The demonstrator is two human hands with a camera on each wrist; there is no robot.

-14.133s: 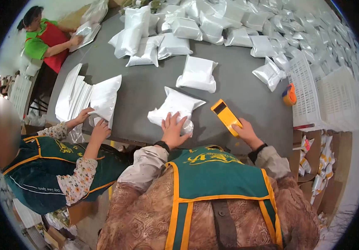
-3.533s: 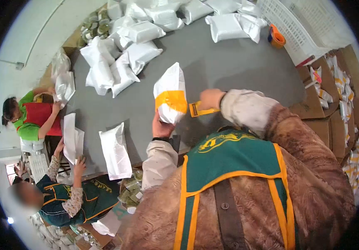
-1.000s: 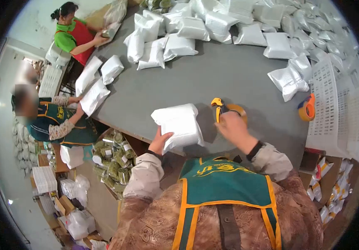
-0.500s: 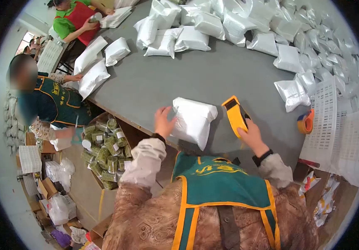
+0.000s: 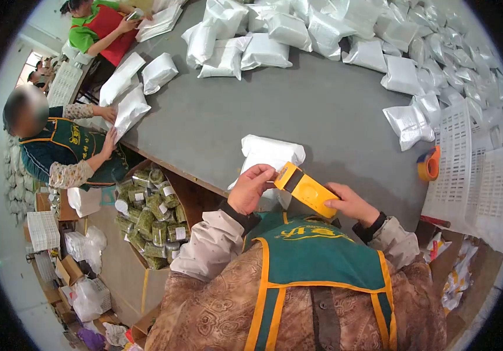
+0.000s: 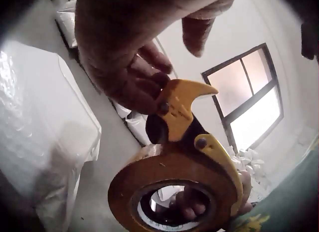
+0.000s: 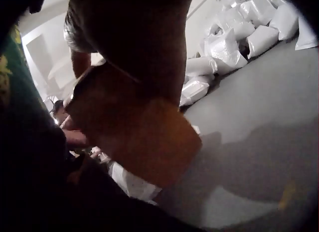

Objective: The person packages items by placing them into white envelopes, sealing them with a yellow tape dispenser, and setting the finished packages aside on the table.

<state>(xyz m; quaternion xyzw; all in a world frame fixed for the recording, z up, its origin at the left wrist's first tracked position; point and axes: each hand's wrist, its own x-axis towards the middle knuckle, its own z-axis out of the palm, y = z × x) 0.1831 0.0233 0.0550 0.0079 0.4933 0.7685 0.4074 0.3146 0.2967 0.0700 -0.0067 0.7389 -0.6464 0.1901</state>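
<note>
My right hand (image 5: 353, 205) grips a yellow tape dispenser (image 5: 310, 193) in front of my apron, its front end pointing left. At that front end are the bent fingers of my left hand (image 5: 251, 190); I cannot tell whether they pinch the tape's end. In the left wrist view, those fingers (image 6: 144, 87) lie at the dispenser's black roller, beside a yellow hooked guard (image 6: 182, 105), while the brown tape roll (image 6: 124, 192) hangs below. Just beyond both hands a white plastic mailing bag (image 5: 272, 151) lies on the grey table, partly hidden by them. The right wrist view is dark.
White packages (image 5: 266, 50) pile along the table's far side. A second tape dispenser (image 5: 428, 164) stands by white plastic crates (image 5: 456, 169) at right. Left, another person handles a bag (image 5: 131, 108); a carton of lidded jars (image 5: 152, 216) stands below the table's edge (image 5: 169, 169).
Within the last half second, my left hand has left the bag's side and come to the dispenser's front. The dispenser has swung leftward, closer to my body. The bag stays on the table.
</note>
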